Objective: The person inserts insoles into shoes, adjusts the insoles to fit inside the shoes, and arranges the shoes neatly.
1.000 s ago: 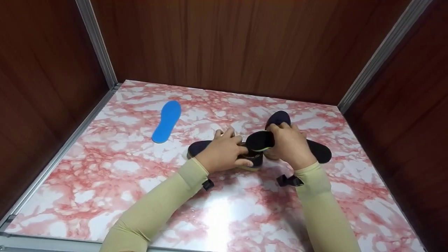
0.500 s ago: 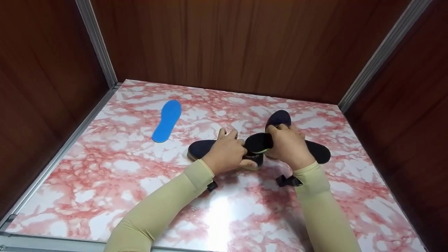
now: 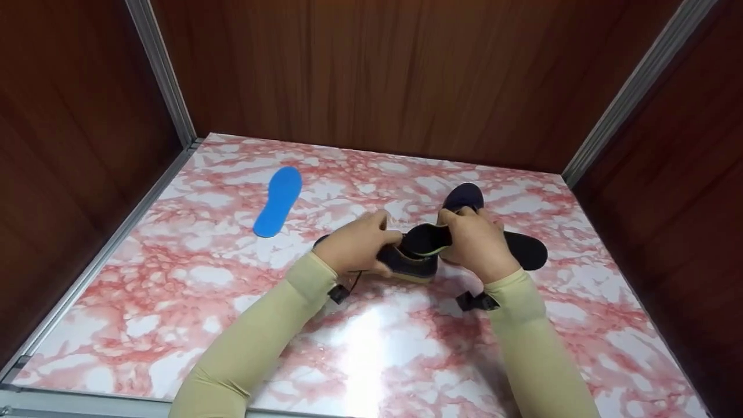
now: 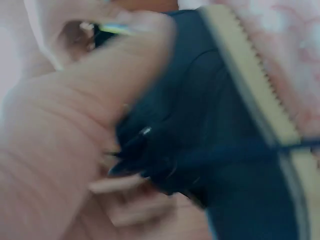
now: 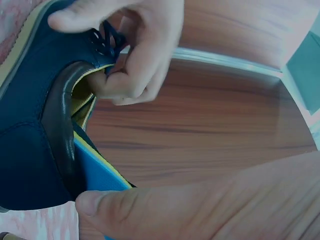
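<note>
A dark navy lace-up shoe (image 3: pixel 409 267) with a pale sole lies sideways between the hands. My left hand (image 3: pixel 351 244) grips it near the laces, thumb along the outer side and a finger hooked into the opening, as the right wrist view shows. An insole (image 3: pixel 425 239), black on top with a blue underside and yellow edge, sticks up from the opening; its front part is hidden inside the shoe (image 5: pixel 30 135). My right hand (image 3: pixel 479 244) pinches the insole's heel end, thumb against the blue underside (image 5: pixel 95 170). The left wrist view is blurred.
A second navy shoe (image 3: pixel 463 195) stands behind my right hand, partly covered by it. One black insole (image 3: pixel 527 251) lies right of that hand. A blue insole (image 3: pixel 278 200) lies at the left on the marbled table (image 3: pixel 174 302). Brown panels (image 3: pixel 406 75) enclose the table.
My left hand has shifted left along the shoe toward its toe, baring more of the heel and opening. The insole has sunk slightly lower, while my right hand has barely moved.
</note>
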Action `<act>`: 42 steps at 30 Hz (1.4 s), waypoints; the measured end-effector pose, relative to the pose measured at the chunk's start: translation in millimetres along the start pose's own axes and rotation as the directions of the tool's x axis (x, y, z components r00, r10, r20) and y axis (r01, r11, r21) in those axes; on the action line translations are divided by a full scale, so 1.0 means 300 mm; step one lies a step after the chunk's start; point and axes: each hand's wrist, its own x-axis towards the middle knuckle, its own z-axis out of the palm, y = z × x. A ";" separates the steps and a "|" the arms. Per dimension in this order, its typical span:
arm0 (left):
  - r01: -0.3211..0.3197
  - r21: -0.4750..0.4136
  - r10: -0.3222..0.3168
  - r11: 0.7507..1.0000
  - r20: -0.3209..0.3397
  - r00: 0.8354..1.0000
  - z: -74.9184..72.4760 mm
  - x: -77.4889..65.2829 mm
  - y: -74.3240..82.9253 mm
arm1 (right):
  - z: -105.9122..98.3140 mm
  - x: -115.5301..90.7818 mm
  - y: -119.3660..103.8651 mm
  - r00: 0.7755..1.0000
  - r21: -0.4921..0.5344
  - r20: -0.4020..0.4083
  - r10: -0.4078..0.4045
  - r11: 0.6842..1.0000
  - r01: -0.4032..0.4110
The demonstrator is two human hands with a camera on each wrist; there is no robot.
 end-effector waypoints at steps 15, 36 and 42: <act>-0.025 -0.184 0.036 0.983 0.055 0.998 0.022 -0.026 -0.159 | 0.009 0.001 -0.006 1.000 0.000 0.027 -0.001 1.000 0.001; 0.053 -0.273 -0.009 0.960 0.158 0.987 0.016 -0.033 -0.180 | 0.009 0.013 0.002 0.999 -0.004 0.026 -0.030 1.000 0.030; 0.075 -0.215 -0.029 0.974 0.209 0.977 0.015 -0.032 -0.168 | 0.007 0.011 0.000 0.999 -0.003 0.021 -0.027 1.000 0.027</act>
